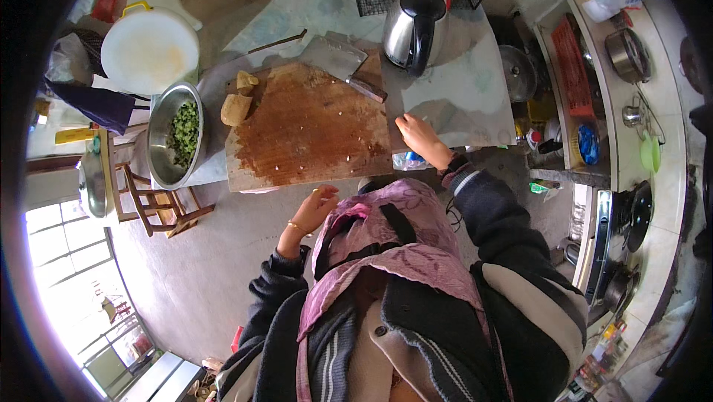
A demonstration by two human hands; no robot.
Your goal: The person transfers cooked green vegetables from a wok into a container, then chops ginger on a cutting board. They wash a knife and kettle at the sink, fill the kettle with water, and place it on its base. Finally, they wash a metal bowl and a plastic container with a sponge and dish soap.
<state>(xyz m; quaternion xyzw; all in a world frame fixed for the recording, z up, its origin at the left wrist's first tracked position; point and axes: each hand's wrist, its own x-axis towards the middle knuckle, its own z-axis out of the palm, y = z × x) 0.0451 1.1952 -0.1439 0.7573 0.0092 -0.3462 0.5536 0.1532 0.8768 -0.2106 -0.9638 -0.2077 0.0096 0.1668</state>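
Observation:
My right hand [421, 137] hovers at or just above the table's front part, to the right of the wooden cutting board [323, 140]. Its fingers are bunched, and I cannot tell if something small is between them. Held low before the pink apron [401, 201], my left hand [312, 212] has nothing in it, its fingers loosely bent and apart. A cleaver [334, 59] lies across the board's far right corner, its handle toward the right. Two brown chunks of what may be ginger or a root vegetable [236, 110] rest at the board's left. Small pale bits dot the wet wood.
A steel bowl with chopped greens [186, 131] stands left of the board. Behind it is a white lidded bucket [149, 51]. An electric kettle [415, 28] and a wire rack [367, 1] with a lidded pot occupy the back right. A wooden chair [161, 207] is at left, shelves [601, 84] at right.

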